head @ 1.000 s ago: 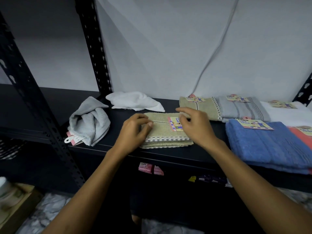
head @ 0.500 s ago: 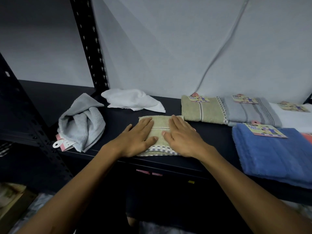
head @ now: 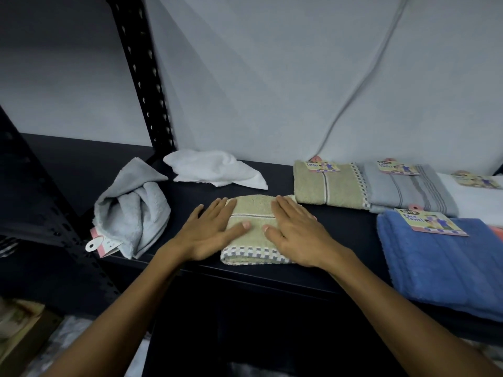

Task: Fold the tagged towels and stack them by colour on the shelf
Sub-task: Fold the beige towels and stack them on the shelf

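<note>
Folded beige towel [head: 254,227] at the shelf [head: 340,238] front edge, flattened under left hand [head: 209,235] and right hand [head: 296,232], fingers straight, palms pressing, nothing gripped. Likely risks: folds springing open on release; towel slipping off the near edge if pushed. Matching beige stack [head: 326,183] just beyond; crumpled grey towel [head: 133,210] and white towel [head: 212,168] left, not yet folded.
</note>
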`<state>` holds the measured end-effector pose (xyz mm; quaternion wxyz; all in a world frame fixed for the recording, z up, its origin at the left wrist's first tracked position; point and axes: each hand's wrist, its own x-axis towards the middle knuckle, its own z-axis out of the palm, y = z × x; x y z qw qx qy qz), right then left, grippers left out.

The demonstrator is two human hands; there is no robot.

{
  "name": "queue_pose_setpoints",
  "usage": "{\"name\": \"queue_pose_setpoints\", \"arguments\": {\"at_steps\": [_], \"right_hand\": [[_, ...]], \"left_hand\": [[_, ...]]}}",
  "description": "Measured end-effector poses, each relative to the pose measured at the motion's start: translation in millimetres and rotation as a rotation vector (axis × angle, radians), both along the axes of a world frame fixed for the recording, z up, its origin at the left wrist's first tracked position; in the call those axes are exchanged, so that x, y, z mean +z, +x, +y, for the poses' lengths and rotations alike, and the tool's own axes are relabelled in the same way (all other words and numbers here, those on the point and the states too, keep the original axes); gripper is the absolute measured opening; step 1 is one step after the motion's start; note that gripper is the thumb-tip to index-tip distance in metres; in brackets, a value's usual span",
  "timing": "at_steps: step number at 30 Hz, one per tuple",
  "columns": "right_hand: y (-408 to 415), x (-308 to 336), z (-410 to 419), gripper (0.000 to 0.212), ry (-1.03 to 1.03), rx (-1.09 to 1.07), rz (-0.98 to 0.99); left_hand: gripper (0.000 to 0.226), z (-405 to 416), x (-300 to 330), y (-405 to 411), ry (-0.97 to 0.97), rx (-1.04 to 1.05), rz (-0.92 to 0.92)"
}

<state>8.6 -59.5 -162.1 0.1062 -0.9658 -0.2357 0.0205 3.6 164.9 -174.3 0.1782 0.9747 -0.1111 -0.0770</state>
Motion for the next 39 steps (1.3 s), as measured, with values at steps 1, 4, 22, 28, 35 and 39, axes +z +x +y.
{"name": "queue_pose_setpoints", "arguments": {"at_steps": [1, 4, 22, 28, 35, 39], "right_hand": [[0, 1, -2, 0.064, 0.067, 0.01, -0.041], [-4, -2, -4, 0.054, 0.206, -0.041, -0.243], [-147, -29, -34, 0.024, 1.263, -0.575, 0.195], [-153, -31, -35, 0.031, 1.378, -0.547, 0.25], [-148, -31, -43, 0.067, 1.464, -0.545, 0.24], [-145, -33, -51, 0.067, 1.239, -0.45, 0.214]], "left_hand": [[0.086, 0, 0, 0, -0.107, 0.034, -0.019], [0.042, 3, 0, -1, -0.409, 0.149, -0.17], [0.031, -72, -14, -132, -1.079, 0.577, -0.157], [0.046, -89, -12, -140, -1.347, 0.493, -0.006], [0.067, -86, -14, -137, -1.36, 0.357, 0.006], [0.067, -82, -14, -135, -1.298, 0.297, 0.064]]}}
